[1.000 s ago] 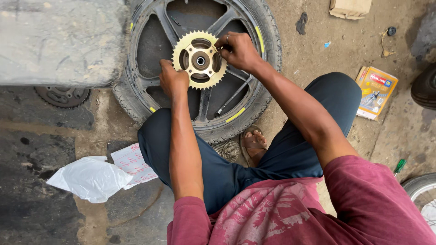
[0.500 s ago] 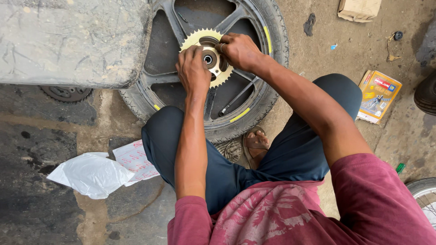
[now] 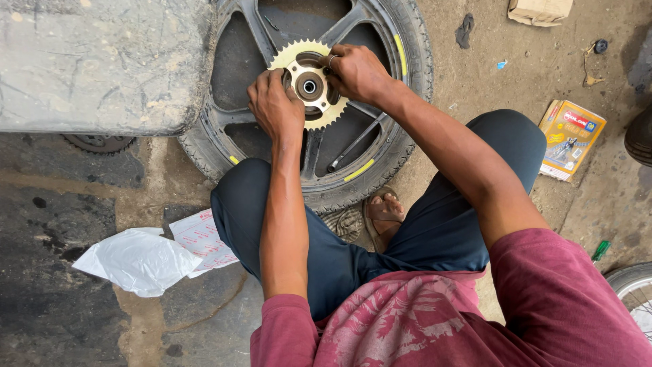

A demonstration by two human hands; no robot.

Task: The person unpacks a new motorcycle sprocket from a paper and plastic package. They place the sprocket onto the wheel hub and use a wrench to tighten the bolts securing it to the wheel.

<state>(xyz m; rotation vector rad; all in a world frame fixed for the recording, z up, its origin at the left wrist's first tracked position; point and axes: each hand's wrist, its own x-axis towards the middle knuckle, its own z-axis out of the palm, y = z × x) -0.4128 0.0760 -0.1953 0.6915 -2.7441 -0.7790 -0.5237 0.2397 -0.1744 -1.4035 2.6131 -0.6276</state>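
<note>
A black motorcycle wheel (image 3: 401, 102) with alloy spokes and yellow rim marks lies flat on the ground in front of my knees. A gold toothed sprocket (image 3: 293, 62) sits on its hub. My left hand (image 3: 275, 105) grips the sprocket's left edge, fingers curled over the teeth. My right hand (image 3: 356, 71) holds its right edge, fingers pressed by the centre. A slim metal tool (image 3: 353, 144) rests between the spokes below the sprocket.
A grey concrete slab (image 3: 102, 64) lies at the upper left. White plastic bag (image 3: 136, 261) and printed paper (image 3: 204, 238) sit by my left knee. A yellow box (image 3: 570, 136) lies at right, a cardboard box (image 3: 540, 10) at top, another tyre (image 3: 635, 285) lower right.
My left hand moved from below the sprocket onto it, then settled on its left edge. My right hand stayed on the right edge. The view shifted slightly.
</note>
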